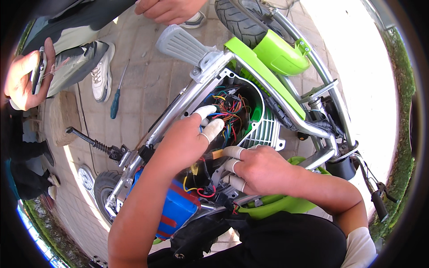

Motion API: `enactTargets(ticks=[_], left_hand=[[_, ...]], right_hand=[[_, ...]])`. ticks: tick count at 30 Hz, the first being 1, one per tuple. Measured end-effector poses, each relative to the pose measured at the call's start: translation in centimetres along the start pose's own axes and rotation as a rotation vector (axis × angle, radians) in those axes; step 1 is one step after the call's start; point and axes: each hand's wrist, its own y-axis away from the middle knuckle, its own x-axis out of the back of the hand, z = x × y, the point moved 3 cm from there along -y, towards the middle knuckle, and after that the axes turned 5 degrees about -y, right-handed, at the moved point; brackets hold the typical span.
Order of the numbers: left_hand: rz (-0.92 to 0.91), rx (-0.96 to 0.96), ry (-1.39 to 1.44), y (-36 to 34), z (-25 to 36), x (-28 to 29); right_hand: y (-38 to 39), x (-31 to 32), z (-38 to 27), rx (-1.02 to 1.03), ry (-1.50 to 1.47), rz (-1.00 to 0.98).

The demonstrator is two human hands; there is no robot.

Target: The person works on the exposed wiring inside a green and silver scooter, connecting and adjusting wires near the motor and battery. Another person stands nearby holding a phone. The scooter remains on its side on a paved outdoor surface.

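A small green scooter with a silver tube frame [187, 96] lies on its side, its open compartment full of coloured wires [230, 111]. My left hand [190, 138], its fingertips wrapped in white tape, reaches into the wire bundle and pinches among the wires. My right hand [259, 169], also taped at the fingertips, rests on the lower edge of the compartment and touches a yellowish connector [217, 154]. A blue battery pack with red tape [176, 210] sits under my left forearm.
Other people stand at the left and top: a hand holding a phone [27, 80], another hand [167, 9], white trainers [103, 73]. A blue-handled screwdriver [116, 100] lies on the paving. Grey footrest [181, 44], tyres [241, 20], kickstand spring [100, 145], grass at right.
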Motion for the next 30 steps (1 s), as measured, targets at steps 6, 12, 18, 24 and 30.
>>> enactTargets(ticks=[6, 12, 18, 24, 30], left_hand=[[0.145, -0.145, -0.343, -0.8, -0.3, -1.0], [0.263, -0.178, -0.527, -1.7, 0.1, -1.8], [0.234, -0.194, -0.615, -0.9, 0.1, -1.9], [0.229, -0.156, -0.528, 0.0, 0.4, -0.8], [0.235, -0.214, -0.503, -0.3, 0.1, -0.9]], right_hand=[[-0.5, -0.8, 0.2, 0.001, 0.035, -0.027], [-0.7, 0.2, -0.6, 0.008, 0.016, -0.128], [-0.4, 0.2, -0.4, -0.009, 0.008, -0.182], [-0.4, 0.7, -0.5, 0.014, -0.012, -0.173], [0.6, 4.0, -4.3, 0.325, -0.928, 0.122]])
